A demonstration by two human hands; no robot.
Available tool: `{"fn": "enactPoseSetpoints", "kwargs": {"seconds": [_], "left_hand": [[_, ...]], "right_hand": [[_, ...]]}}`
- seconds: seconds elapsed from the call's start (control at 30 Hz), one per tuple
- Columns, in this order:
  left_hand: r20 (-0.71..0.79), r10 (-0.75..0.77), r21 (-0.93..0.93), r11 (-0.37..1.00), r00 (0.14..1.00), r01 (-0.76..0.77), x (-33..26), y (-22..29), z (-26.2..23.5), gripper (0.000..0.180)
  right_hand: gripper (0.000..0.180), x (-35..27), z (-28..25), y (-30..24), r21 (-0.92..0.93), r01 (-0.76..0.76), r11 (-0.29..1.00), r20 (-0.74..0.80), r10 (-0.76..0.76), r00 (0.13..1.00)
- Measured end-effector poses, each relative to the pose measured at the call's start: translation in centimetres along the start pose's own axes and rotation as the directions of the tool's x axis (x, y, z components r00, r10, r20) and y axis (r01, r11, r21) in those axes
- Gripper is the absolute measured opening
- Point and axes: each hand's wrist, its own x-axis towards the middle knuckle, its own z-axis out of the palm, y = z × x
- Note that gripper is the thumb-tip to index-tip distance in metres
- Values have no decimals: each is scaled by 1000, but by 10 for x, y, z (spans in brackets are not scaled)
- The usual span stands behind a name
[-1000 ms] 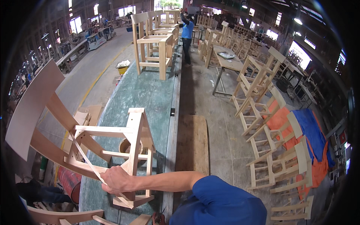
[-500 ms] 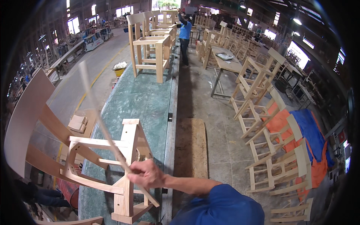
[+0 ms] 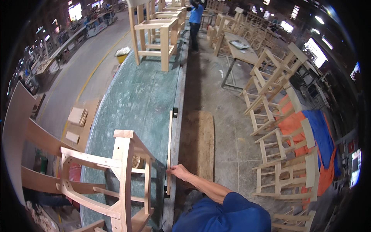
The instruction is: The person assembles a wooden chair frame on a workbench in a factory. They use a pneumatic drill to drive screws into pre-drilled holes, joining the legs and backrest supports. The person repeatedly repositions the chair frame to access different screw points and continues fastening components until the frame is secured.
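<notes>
- The right hand [image 3: 177, 170] reaches out from a blue sleeve [image 3: 228, 214] to the right edge of the bench [image 3: 135, 100].
- Its fingers pinch a thin wooden strip [image 3: 169, 150] near the strip's lower end; the hand is closed on it only lightly, thumb and fingertips on the wood.
- The strip lies lengthwise along the bench edge, running away from the person, just beside the dark rail there.
- The left hand is out of view.
- A bare wooden chair frame [image 3: 116, 181] lies on its side on the green bench top, just left of the hand and apart from the strip.
- A curved plywood panel [image 3: 15, 135] stands at the far left.
- On the floor beside the bench, right of the strip, lies a flat board [image 3: 199, 145].
- Further right, unfinished chairs [image 3: 282, 174] are stacked over an orange and blue cloth [image 3: 317, 135].
- At the bench's far end stand stools [image 3: 154, 29], and a person in a blue top [image 3: 195, 19] stands close to them.
</notes>
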Motion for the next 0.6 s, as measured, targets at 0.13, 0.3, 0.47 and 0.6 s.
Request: {"fn": "enactPoseSetpoints", "kwargs": {"seconds": [0.13, 0.3, 0.47, 0.6], "left_hand": [[-93, -98, -30, 995, 991, 95, -27, -13, -7, 41], [-128, -218, -91, 974, 968, 207, -56, -9, -11, 43], [-80, -302, -339, 904, 950, 259, -67, -2, 3, 41], [-3, -240, -560, 805, 971, 197, -60, 9, -1, 39]], "right_hand": [[28, 14, 13, 57, 158, -253, 955, 66, 245, 967], [36, 16, 30, 67, 184, -411, 893, 131, 392, 910], [40, 21, 47, 94, 136, -487, 863, 118, 474, 873], [36, 35, 68, 131, 247, -445, 861, 71, 442, 894]]}}
